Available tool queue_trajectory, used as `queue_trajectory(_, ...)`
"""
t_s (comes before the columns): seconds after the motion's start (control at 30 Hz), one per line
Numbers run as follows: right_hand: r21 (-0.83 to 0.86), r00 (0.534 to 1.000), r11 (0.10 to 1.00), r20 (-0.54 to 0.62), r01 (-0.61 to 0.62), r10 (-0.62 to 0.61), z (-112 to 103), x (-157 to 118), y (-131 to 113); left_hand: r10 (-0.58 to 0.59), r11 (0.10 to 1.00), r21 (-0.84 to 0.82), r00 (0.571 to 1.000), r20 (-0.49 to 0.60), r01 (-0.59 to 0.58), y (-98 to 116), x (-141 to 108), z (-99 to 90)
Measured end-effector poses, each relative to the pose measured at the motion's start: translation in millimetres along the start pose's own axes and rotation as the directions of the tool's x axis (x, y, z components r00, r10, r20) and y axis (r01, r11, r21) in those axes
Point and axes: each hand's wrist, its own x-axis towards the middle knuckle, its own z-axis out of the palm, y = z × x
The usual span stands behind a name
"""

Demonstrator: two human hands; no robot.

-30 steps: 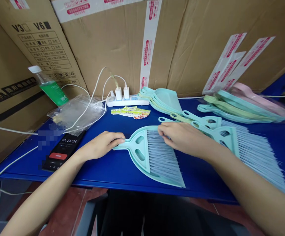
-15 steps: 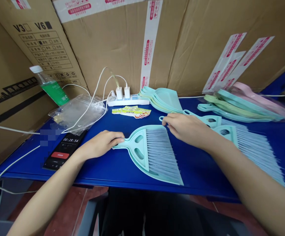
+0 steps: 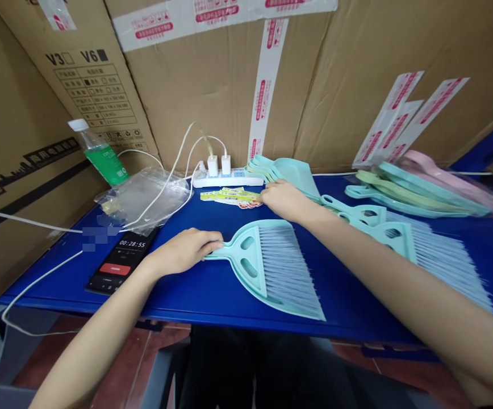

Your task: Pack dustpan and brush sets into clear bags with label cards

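My left hand point(image 3: 191, 249) is closed on the handle end of a mint brush point(image 3: 253, 255) that lies in a mint dustpan point(image 3: 267, 304). The bristles point right. Farther back, my right hand point(image 3: 283, 200) has its fingertips at the right end of the yellow and white labels point(image 3: 229, 196). Its fingers are bent together, and whether they pinch a label is too small to make out. Behind that hand, stacked dustpans point(image 3: 300, 173) in mint and pale green lean near the cardboard. More mint brushes point(image 3: 393, 236) lie under and beyond my right forearm.
At the back stands a white power strip point(image 3: 229, 178) with plugged chargers and loose cables. To the left are a clear plastic bag point(image 3: 144, 196), a green-labelled bottle point(image 3: 104, 159) and a phone point(image 3: 121, 264). Wrapped pink, mint and green dustpans point(image 3: 425, 184) lie at the back right.
My right hand has moved left and back, from beside the brush handles to the labels. My left hand still holds the brush and dustpan. The whole view has shifted slightly.
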Motion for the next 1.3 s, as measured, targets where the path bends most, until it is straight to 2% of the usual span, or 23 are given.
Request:
queue_trajectory(0.2, -0.008, 0.999, 0.999, -0.023, 0.031, -0.032, 2, 2, 7, -0.014, 1.000, 0.010, 1.000, 0.007, 0.014, 0, 0, 0.2)
queue_trajectory(0.43, 0.085, 0.998, 0.994, -0.024, 0.062, -0.060, -1, -7, 14, 0.003, 1.000, -0.022, 1.000, 0.021, -0.003, -2, 0, 0.0)
queue_trajectory(0.63, 0.181, 0.996, 0.983, -0.083, 0.029, -0.014, -10, -40, 18, 0.016, 1.000, -0.016, 1.000, 0.008, -0.015, -2, 1, 0.1)
queue_trajectory(0.73, 0.325, 0.986, 0.945, -0.164, 0.039, 0.016, -16, -62, 18, 0.004, 1.000, -0.017, 1.000, 0.017, -0.004, -2, 1, -0.3)
queue_trajectory(0.83, 0.469, 0.993, 0.881, -0.117, 0.069, -0.016, -21, -80, 12, -0.002, 1.000, -0.018, 1.000, 0.023, 0.003, -1, 1, -0.6)
queue_trajectory(0.97, 0.645, 0.986, 0.750, -0.036, 0.145, -0.160, -26, -90, -2, -0.003, 1.000, -0.023, 1.000, 0.026, 0.004, -1, 2, -0.5)
queue_trajectory(1.13, 0.862, 0.927, 0.479, 0.033, 0.163, -0.374, -33, -92, -8, 0.000, 1.000, -0.009, 1.000, 0.021, 0.000, -1, 3, -0.2)
queue_trajectory(1.17, 0.881, 0.921, 0.448, 0.037, 0.154, -0.389, -32, -92, -6, 0.000, 1.000, -0.008, 1.000, 0.021, 0.000, -1, 3, -0.2)
queue_trajectory(1.23, 0.859, 0.945, 0.490, 0.021, 0.151, -0.327, -29, -92, -3, -0.003, 1.000, -0.004, 1.000, 0.019, 0.003, -1, 3, -0.2)
queue_trajectory(1.3, 0.760, 0.983, 0.635, -0.025, 0.136, -0.181, -23, -93, 0, -0.007, 1.000, 0.001, 1.000, 0.022, 0.007, -1, 3, -0.3)
